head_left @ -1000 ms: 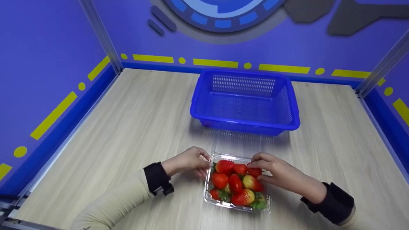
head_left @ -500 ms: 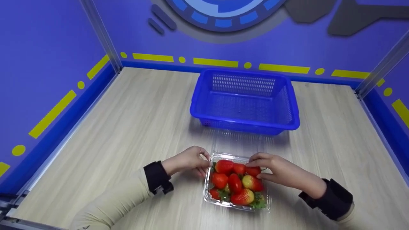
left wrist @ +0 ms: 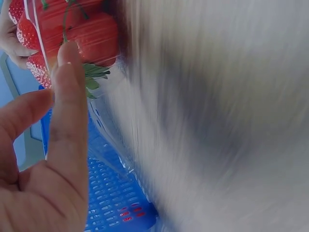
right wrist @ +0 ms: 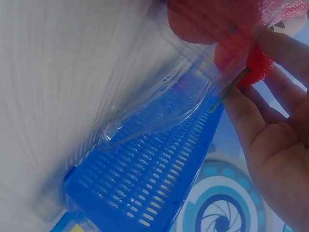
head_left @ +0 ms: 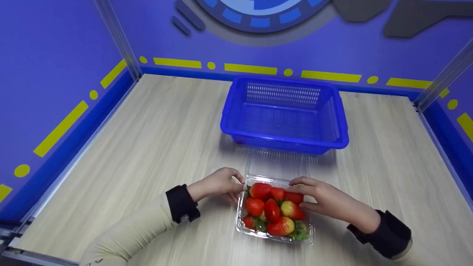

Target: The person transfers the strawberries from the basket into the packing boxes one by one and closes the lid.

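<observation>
A clear plastic box (head_left: 238,218) full of strawberries lies near the front of the table, its see-through lid (head_left: 275,164) folded back toward the basket. My left hand (head_left: 221,183) holds the box at its upper left corner; the left wrist view has the thumb at the rim and the forefinger along the outer wall. At the upper right corner, my right hand (head_left: 327,197) grips a red strawberry (head_left: 295,198) between thumb and fingers. That strawberry (right wrist: 259,67) shows a thin green stem in the right wrist view and sits among the others.
A blue perforated basket (head_left: 284,142) with nothing in it stands behind the box, over the lid's far end. Blue panels with yellow marks (head_left: 251,69) enclose the wooden tabletop (head_left: 159,133) at the back and both sides.
The head view has tilted slightly. Both hands keep nearly the same places at the box, and the strawberries have not visibly moved.
</observation>
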Demonstrator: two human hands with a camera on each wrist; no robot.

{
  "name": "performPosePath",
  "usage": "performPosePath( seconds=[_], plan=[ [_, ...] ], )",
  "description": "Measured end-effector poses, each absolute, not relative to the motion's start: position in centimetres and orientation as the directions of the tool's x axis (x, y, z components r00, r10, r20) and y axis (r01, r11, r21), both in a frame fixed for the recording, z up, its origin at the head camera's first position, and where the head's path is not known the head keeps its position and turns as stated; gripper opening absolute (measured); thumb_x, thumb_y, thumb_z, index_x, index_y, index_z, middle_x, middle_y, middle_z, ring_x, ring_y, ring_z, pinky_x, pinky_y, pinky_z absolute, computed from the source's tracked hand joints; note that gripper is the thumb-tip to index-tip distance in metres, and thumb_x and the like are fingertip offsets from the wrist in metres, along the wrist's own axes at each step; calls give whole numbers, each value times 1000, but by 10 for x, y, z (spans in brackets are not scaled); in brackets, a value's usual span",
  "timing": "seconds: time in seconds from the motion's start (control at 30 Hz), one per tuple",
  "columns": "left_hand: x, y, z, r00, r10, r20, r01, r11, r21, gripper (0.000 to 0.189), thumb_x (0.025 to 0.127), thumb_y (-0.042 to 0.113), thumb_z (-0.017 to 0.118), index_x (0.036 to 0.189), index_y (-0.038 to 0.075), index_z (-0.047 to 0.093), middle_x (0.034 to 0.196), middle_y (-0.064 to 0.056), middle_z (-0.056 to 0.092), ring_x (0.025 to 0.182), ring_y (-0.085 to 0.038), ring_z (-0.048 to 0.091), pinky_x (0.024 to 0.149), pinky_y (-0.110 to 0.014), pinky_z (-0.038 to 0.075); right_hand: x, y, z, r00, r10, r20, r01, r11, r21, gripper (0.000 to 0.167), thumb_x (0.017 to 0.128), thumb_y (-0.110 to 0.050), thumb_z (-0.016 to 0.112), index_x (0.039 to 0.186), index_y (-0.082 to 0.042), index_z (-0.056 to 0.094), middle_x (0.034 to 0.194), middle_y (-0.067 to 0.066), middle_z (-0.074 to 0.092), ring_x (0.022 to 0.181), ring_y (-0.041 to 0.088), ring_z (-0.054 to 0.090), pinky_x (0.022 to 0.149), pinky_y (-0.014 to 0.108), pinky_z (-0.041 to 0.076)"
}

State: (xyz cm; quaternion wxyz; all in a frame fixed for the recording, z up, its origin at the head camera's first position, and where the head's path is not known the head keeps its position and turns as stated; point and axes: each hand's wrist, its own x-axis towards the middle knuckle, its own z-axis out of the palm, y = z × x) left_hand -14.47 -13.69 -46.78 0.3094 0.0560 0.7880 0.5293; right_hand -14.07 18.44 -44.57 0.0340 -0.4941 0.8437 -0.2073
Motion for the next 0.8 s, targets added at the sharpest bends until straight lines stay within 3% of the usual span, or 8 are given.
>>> performPosePath(
  seconds=[0.17, 0.3, 0.43, 0.57, 0.8],
  plan=[
    [-146, -141, -463, -843, 388, -373, -100, 567, 817, 33, 95, 18, 70, 119, -5, 68, 99, -22, 78, 79, -23, 76, 74, -27, 61, -142, 186, -439, -489, -859, 150, -834, 410, -368, 48, 79, 2, 82, 124, -8, 70, 121, 12, 69, 107, 30, 67, 89, 45, 62],
    [-151, -150, -442, -864, 384, -326, -15, 627, 779, 47, 98, 26, 66, 136, -2, 62, 124, -20, 73, 104, -28, 73, 87, -32, 61, -151, 186, -422, -448, -875, 185, -867, 375, -327, 45, 79, -2, 83, 122, -5, 70, 118, 14, 71, 104, 31, 69, 86, 44, 63],
    [-163, -163, -407, -883, 391, -259, 41, 613, 789, 48, 102, 25, 62, 142, 0, 57, 137, -20, 66, 120, -35, 68, 102, -44, 58, -166, 183, -394, -423, -870, 252, -891, 350, -289, 45, 78, -1, 83, 121, -3, 70, 117, 15, 72, 103, 31, 70, 85, 45, 63],
    [-179, -178, -366, -918, 352, -180, 70, 594, 801, 50, 104, 27, 59, 147, 2, 52, 151, -19, 55, 136, -34, 58, 115, -46, 49, -184, 179, -362, -427, -849, 310, -896, 354, -267, 47, 75, 2, 83, 121, -3, 71, 118, 14, 72, 105, 31, 70, 84, 44, 63],
    [-212, -196, -306, -972, 233, -14, 115, 532, 839, 49, 105, 23, 57, 149, 2, 49, 151, -18, 56, 139, -30, 55, 118, -40, 47, -226, 167, -304, -467, -826, 316, -881, 401, -252, 40, 81, -2, 82, 120, -4, 72, 120, 13, 74, 113, 31, 68, 93, 48, 58]
  ],
)
